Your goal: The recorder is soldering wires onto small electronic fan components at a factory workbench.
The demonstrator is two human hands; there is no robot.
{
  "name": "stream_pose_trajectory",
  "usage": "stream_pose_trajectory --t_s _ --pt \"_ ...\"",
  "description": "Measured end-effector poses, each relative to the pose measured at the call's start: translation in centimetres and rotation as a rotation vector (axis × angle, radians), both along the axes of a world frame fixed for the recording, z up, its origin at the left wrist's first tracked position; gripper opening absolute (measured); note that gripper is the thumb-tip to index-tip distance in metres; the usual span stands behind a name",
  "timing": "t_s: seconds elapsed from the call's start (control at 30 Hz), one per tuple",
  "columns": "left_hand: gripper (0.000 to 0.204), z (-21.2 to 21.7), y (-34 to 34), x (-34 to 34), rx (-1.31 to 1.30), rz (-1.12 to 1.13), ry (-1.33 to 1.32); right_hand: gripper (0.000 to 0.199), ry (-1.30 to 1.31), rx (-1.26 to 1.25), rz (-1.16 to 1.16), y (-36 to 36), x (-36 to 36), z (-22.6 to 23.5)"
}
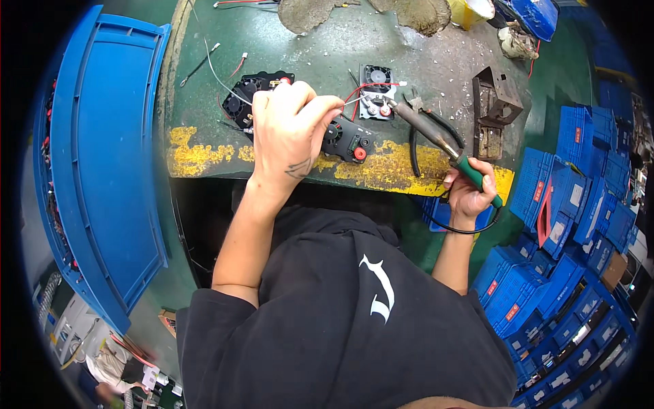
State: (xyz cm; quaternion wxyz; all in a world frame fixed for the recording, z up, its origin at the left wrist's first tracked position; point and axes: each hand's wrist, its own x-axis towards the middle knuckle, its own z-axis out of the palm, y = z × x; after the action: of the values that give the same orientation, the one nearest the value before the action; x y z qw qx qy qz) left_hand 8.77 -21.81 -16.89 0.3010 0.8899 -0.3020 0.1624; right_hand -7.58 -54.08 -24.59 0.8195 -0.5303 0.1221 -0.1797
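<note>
My left hand (285, 129) is closed, thumb and finger pinching a thin silvery solder wire (354, 101). The wire's free end reaches toward the terminals of a pale fan panel (390, 73). My right hand (472, 195) wraps round the green handle of a soldering iron (430, 127). The iron's tip is at the panel's terminals, close to the wire's end; whether they touch is too small to tell. A red lead (355, 88) crosses the panel. Nearer me lies a black panel with a red terminal (360, 153). Another black fan panel (246, 87) is partly hidden behind my left hand.
Black-handled pliers (414, 151) lie under the iron. A metal stand (501, 102) is at the bench's right. Loose leads (199, 65) lie at left, brown pads (305, 15) at the far edge. Blue crates (528, 279) stack at right; a large blue bin (122, 136) stands at left.
</note>
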Motion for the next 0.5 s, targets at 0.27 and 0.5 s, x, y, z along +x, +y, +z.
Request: stream_pose_trajectory --t_s 0.27,0.5 --pt "0.013 0.0 0.1 -0.4 -0.049 0.009 0.06 0.046 -0.01 -0.067 0.015 -0.3 0.1 0.5" --pt "0.015 -0.3 0.2 0.0 -0.088 -0.074 0.073 0.046 -0.063 -0.162 0.038 -0.4 0.3 1.4"
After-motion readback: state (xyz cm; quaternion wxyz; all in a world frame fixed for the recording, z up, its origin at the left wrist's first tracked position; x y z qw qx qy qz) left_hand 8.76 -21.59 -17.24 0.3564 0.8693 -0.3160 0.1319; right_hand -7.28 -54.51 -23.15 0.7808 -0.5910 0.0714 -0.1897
